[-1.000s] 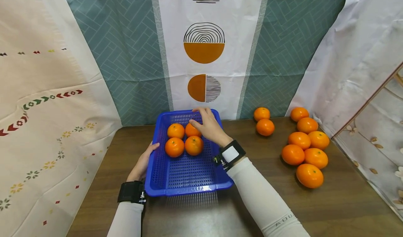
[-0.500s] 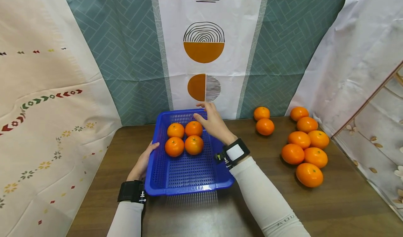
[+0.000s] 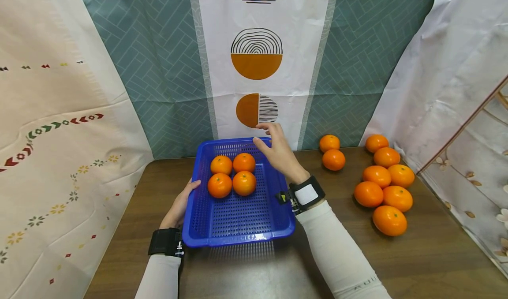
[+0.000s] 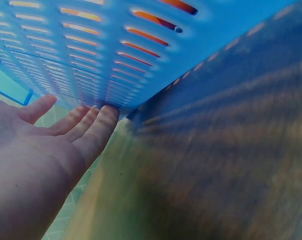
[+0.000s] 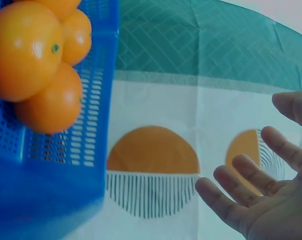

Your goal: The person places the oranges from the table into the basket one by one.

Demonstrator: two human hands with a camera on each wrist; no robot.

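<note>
A blue plastic basket (image 3: 242, 219) with slotted walls holds several oranges (image 3: 244, 183), grouped toward its far left. My left hand (image 3: 180, 205) is at the basket's left side, its thumb near the rim. In the left wrist view the fairly straight fingers of the left hand (image 4: 46, 145) touch the outside of the slotted wall. Above the basket's far right corner hovers my right hand (image 3: 279, 153), fingers spread and loosely bent, with nothing in it. The right wrist view shows the right hand (image 5: 268, 190) apart from the basket.
Two oranges (image 3: 333, 159) lie on the wooden table (image 3: 317, 233) right of the basket. Farther right, several more oranges (image 3: 390, 220) lie in a loose group. A patterned cloth (image 3: 170, 91) hangs behind the table, with a white cloth (image 3: 448, 91) on the right.
My right hand has lifted off from over the far oranges in the basket and moved up and to the right. The left hand and the basket stay in place.
</note>
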